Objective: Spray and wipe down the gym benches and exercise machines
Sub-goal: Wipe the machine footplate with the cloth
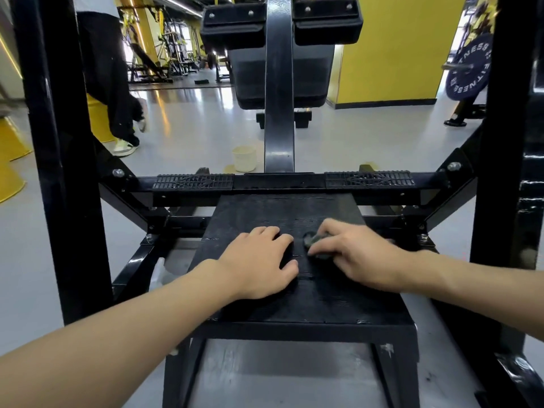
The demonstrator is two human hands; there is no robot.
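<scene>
A black exercise machine fills the view, with a ribbed black foot platform (282, 213) low in its middle. My left hand (259, 263) rests palm down on the platform with its fingers loosely bent and holds nothing that I can see. Just to its right, my right hand (356, 257) grips a bunched dark grey-green cloth (313, 241) and presses it against the platform. Only the cloth's front edge shows past my fingers. Above the platform rise the central black beam (278, 83) and two black pads (235, 25).
Black frame uprights (56, 142) stand left and right. A pale, blurred bottle-like object (159, 273) lies beside the platform's left edge. A cream cup (243, 159) sits on the grey floor behind the crossbar. A person (114, 83) walks at the left. A weight plate (468, 69) hangs at the right.
</scene>
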